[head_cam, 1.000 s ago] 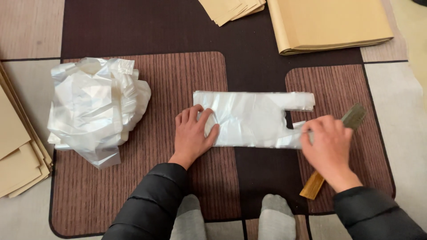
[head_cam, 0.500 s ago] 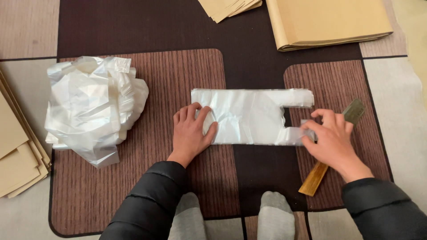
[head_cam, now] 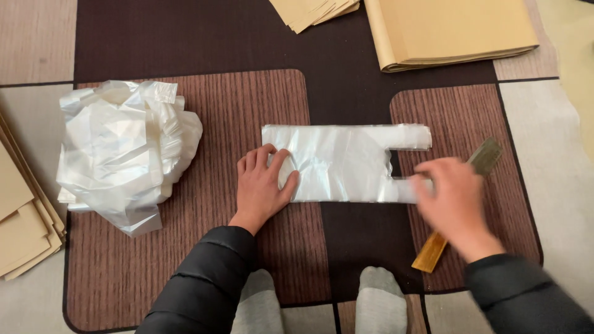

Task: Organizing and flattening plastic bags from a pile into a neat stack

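My left hand (head_cam: 265,185) lies flat, fingers spread, pressing down the closed end of a clear plastic bag (head_cam: 337,162) that is laid out flat at the centre of the frame. It grips nothing; it only pins the bag to the rug (head_cam: 204,37). My right hand (head_cam: 455,204) is blurred at the centre right, over the bag's lower handle strap; I cannot tell how far its fingers are curled or whether they have hold of the strap. The upper strap lies free, just above it.

Under that hand a flat wooden stick (head_cam: 433,250) runs at a slant, its middle hidden by the hand, its lower end showing near my wrist and its darker upper end poking out beyond my knuckles.

At the centre left sits a crumpled heap of clear plastic bags (head_cam: 124,154), well apart from the flat one. Tan paper envelopes are stacked at the left edge (head_cam: 21,222), at the upper middle (head_cam: 312,9) and at the upper right (head_cam: 451,31), all cut off by the frame. My grey socks (head_cam: 380,303) show at the bottom, partly hidden by my dark sleeves.
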